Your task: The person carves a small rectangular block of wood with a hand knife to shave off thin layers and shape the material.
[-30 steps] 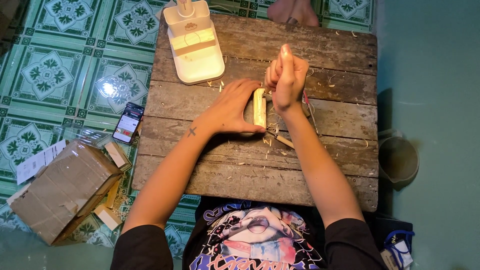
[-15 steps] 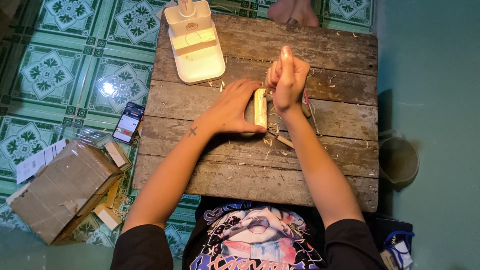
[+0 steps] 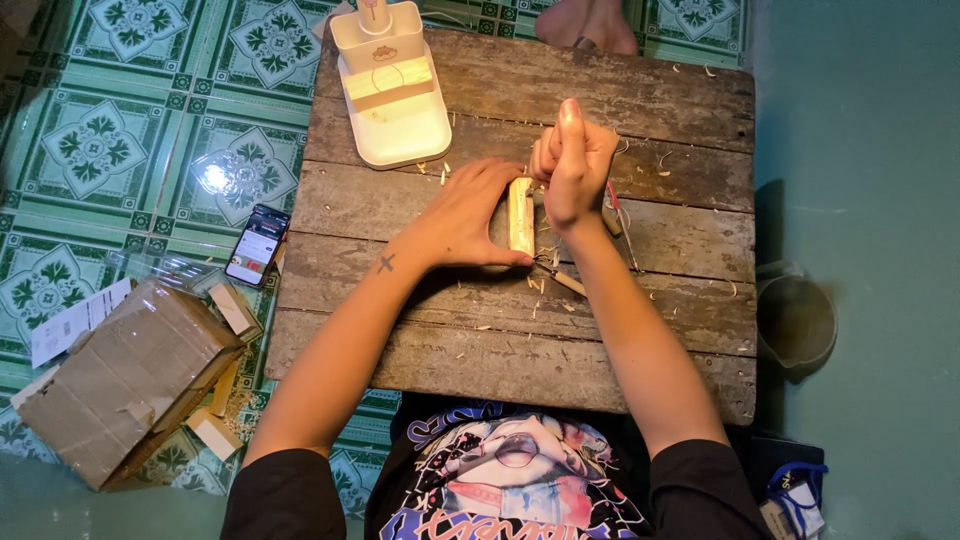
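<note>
Head view: left hand (image 3: 462,215) grips pale wood block (image 3: 520,215), right hand (image 3: 572,165) fisted; brown taped box (image 3: 125,380) lower left.

A wooden worktop (image 3: 650,330) fills the frame's centre. On it, a wood block (image 3: 520,215) lies mid-frame and a tray (image 3: 395,100) upper left. On the floor, left, lie a phone (image 3: 258,245) and, lower left, a cardboard box (image 3: 125,375).

Even, moderately bright light from above leaves a white glare spot on the floor tiles (image 3: 215,178) at nine o'clock, soft shadows under the arms, focus sharp, corners slightly dim.
</note>
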